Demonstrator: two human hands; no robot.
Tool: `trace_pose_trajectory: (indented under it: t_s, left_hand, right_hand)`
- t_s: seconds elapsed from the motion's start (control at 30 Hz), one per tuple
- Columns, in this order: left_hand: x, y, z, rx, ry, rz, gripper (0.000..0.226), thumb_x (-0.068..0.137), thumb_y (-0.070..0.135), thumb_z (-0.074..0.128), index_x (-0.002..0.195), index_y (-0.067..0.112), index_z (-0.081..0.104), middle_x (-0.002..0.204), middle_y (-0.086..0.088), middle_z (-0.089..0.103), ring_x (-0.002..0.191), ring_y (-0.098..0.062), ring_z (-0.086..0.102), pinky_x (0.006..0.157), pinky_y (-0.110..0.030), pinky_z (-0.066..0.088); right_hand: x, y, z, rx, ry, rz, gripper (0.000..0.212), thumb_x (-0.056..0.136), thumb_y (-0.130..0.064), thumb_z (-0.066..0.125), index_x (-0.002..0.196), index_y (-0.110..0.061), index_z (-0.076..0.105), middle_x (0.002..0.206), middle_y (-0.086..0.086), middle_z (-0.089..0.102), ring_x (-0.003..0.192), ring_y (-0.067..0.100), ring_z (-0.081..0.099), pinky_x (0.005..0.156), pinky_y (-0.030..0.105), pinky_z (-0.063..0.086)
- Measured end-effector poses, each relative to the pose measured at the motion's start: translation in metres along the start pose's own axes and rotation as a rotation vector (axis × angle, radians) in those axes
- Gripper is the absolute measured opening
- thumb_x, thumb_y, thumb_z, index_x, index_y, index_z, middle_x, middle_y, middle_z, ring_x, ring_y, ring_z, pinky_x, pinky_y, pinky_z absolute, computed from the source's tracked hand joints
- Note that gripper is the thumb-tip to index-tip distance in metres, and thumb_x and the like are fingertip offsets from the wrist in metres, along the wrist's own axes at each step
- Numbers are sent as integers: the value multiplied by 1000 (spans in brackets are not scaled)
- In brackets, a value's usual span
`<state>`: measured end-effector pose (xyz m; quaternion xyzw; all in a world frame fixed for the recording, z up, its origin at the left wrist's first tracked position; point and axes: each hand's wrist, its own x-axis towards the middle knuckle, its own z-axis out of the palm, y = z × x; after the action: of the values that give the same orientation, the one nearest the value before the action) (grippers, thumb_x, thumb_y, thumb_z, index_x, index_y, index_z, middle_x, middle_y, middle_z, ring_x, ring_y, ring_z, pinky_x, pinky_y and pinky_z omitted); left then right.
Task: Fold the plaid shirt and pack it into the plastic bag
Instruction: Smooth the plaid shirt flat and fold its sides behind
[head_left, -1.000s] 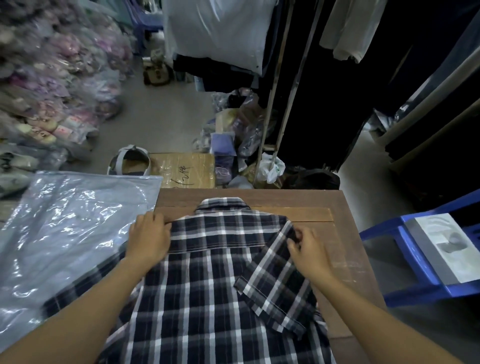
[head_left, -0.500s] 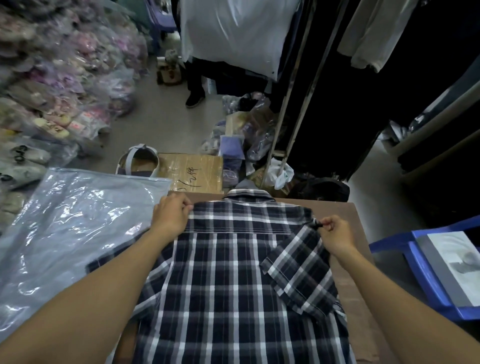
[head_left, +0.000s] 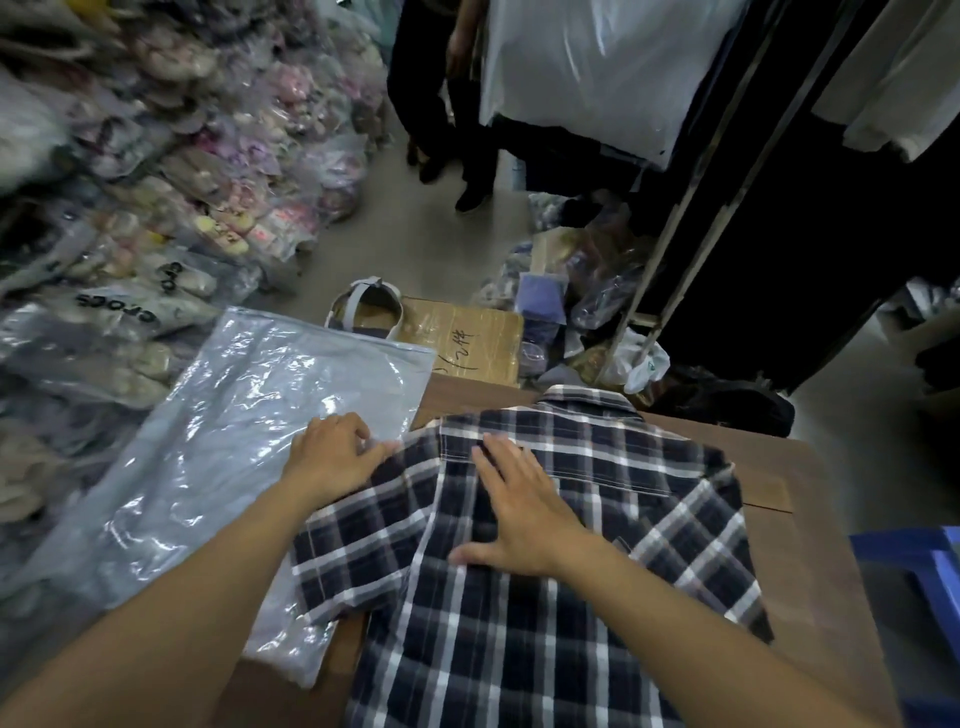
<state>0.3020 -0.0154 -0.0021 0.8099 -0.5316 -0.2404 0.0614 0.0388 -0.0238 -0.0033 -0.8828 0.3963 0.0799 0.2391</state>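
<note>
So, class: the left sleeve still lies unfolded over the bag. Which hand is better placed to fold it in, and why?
The left hand: it rests at the left sleeve. The right hand lies flat on the plaid shirt.

Right hand (head_left: 519, 512) lies flat on the plaid shirt (head_left: 571, 597); left hand (head_left: 332, 457) touches its sleeve (head_left: 358, 545).

shirt (head_left: 519, 649) navy/white plaid | bag (head_left: 208, 467) clear, grey | table (head_left: 779, 519) brown
</note>
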Motion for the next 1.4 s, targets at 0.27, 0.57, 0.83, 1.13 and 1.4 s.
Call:
trace_pose_trajectory:
  t_s: [0.27, 0.57, 0.83, 1.13, 1.4]
  left_hand:
    - [-17, -43, -17, -148, -224, -113, 20, 85, 34, 73, 84, 19, 60, 82, 2, 62, 85, -22, 60, 62, -28, 42]
    - [-42, 16, -77, -480, -458, -67, 22, 90, 33, 66, 80, 14, 62, 78, -5, 66, 69, -19, 62, 57, -28, 49]
    - [-66, 113, -16, -655, -653, -4, 24, 97, 30, 57, 87, 9, 58, 78, -8, 59, 60, -13, 65, 50, -28, 58]
    - [-76, 100, 64, 54, -1, 458, 24, 98, 29, 49, 115, 16, 59, 121, 0, 58, 112, -19, 55, 96, -36, 49]
    - [-62, 59, 92, 291, -22, 584, 108, 82, 81, 28, 153, 13, -16, 160, -9, -29, 145, -22, -33, 118, -39, -15]
  right_hand:
    - [35, -28, 25, -224, -126, 20, 157, 47, -104, 38, 151, -5, -24, 159, 13, -34, 142, 29, -38, 120, 53, -14]
    - [35, -31, 21, -152, -131, 42, 162, 42, -103, 44, 149, -6, -28, 157, 10, -38, 141, 25, -40, 120, 51, -16]
    - [-22, 27, -5, 131, 126, 172, 105, 85, -51, 69, 158, -12, 4, 166, 3, 4, 152, 21, 1, 123, 35, 13]
    - [-70, 56, 5, 168, 440, 246, 44, 101, -31, 51, 141, -14, 49, 141, -1, 48, 133, 15, 35, 112, 37, 37]
    - [-50, 30, 44, -250, 91, 18, 70, 101, -59, 23, 155, -15, 26, 165, 5, 13, 151, 25, 5, 121, 47, -4]
